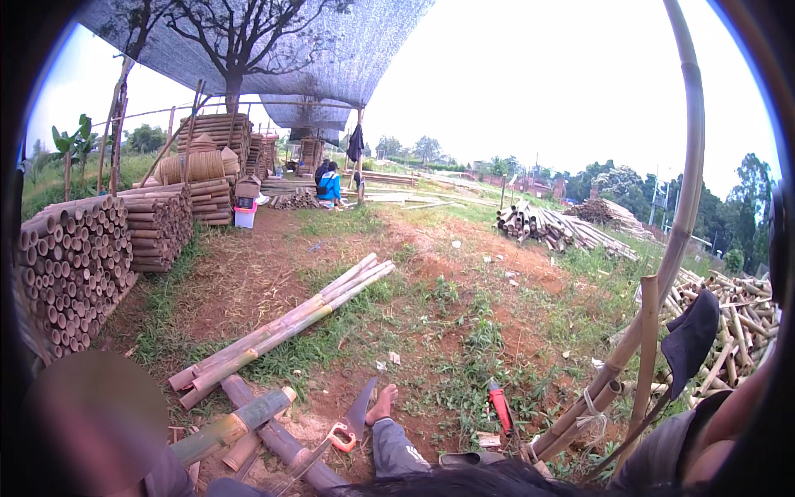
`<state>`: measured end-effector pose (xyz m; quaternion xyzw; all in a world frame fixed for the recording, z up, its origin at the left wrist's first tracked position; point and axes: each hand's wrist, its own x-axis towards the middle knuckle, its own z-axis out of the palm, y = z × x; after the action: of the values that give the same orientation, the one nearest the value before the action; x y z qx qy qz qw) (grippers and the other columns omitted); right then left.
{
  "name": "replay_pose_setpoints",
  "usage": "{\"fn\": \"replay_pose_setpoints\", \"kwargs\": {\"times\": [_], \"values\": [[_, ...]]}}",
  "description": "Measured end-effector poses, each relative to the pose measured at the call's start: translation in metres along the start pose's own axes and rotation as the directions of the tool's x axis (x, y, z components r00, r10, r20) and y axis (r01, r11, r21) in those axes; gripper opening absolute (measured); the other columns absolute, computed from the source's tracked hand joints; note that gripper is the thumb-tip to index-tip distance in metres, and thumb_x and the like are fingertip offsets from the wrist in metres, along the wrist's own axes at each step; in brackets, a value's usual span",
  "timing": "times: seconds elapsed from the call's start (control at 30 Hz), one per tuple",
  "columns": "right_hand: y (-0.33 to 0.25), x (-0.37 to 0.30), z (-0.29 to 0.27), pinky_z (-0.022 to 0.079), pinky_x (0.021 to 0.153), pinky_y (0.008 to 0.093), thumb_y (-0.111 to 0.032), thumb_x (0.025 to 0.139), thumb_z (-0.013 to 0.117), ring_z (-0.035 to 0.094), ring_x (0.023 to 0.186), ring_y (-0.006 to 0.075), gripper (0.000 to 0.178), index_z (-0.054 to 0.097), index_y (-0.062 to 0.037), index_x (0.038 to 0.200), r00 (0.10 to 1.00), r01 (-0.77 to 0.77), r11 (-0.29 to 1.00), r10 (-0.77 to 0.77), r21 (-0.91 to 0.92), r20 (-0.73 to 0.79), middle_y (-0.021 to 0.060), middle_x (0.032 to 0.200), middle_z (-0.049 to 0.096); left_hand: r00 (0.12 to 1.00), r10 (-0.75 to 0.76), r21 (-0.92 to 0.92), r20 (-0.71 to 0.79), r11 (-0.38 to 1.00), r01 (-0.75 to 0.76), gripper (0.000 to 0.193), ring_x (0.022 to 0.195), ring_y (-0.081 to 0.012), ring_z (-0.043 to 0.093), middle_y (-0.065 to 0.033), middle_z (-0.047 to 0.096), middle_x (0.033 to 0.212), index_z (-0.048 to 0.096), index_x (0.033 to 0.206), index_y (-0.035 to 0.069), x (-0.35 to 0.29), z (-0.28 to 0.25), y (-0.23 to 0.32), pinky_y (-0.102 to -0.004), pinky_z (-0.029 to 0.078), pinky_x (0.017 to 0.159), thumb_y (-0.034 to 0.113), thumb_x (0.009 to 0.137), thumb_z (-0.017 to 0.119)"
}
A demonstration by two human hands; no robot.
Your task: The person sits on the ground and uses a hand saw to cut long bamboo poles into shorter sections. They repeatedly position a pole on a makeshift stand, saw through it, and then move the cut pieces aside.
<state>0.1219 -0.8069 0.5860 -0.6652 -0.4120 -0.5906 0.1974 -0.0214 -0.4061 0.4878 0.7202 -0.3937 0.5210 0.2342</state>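
Neither of my hands can be made out. A hand saw [359, 407] with an orange-and-white handle [342, 436] stands blade up beside a bare foot [383, 403] and a grey trouser leg [397, 450]; no hand shows on it. Left of it, a greenish bamboo pole [224, 436] lies across a darker bamboo pole [294, 451]. A second tool with a red handle [499, 409] rests on the grass to the right. Bare skin of a limb [729, 435] and grey cloth [667, 447] appear at the lower right edge; whose they are I cannot tell.
Long bamboo poles [286, 327] lie ahead on the ground. Stacked bamboo [74, 277] lines the left. A tied upright bamboo post [633, 344] and a dark cap [694, 335] stand right. A blurred head [99, 422] is close at lower left; a person in blue [330, 186] sits far off.
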Motion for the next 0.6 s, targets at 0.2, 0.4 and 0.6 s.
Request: {"fn": "replay_pose_setpoints", "kwargs": {"times": [0.2,0.4,0.6], "values": [[0.047,-0.037,0.014,0.054,0.093,0.0436,-0.049,0.112,0.034,0.066,0.1,0.0293,0.072,0.032,0.0024,0.161,0.971,-0.238,0.964,0.235,-0.118,-0.038,0.0239,0.127,0.064,0.907,-0.261,-0.111,0.33,0.944,0.312,0.08,0.118,-0.0297,0.063,-0.0217,0.065,0.127,0.045,0.148,-0.01,-0.06,0.065,-0.042,-0.0457,0.048,0.108,0.052,0.102,0.063],[0.052,-0.051,0.068,0.052,0.097,0.0448,-0.048,0.111,0.036,0.065,0.104,0.0303,0.071,0.034,0.0022,0.16,0.968,-0.22,0.969,0.231,-0.112,0.095,0.0232,0.128,0.063,0.974,-0.103,0.163,0.203,0.984,0.07,0.083,0.12,-0.0302,0.063,-0.0223,0.064,0.129,0.042,0.15,-0.01,-0.077,0.01,-0.031,-0.0456,0.048,0.11,0.054,0.102,0.062],[-0.033,-0.05,0.14,0.05,0.101,0.046,-0.047,0.111,0.038,0.064,0.108,0.0312,0.07,0.036,0.002,0.16,0.881,0.136,0.963,-0.226,0.234,0.416,0.0226,0.13,0.063,0.969,0.203,0.575,0.138,0.78,-0.245,0.085,0.122,-0.0308,0.063,-0.0229,0.063,0.131,0.039,0.152,-0.01,-0.095,-0.071,0.041,-0.0455,0.048,0.111,0.056,0.102,0.061]]}}
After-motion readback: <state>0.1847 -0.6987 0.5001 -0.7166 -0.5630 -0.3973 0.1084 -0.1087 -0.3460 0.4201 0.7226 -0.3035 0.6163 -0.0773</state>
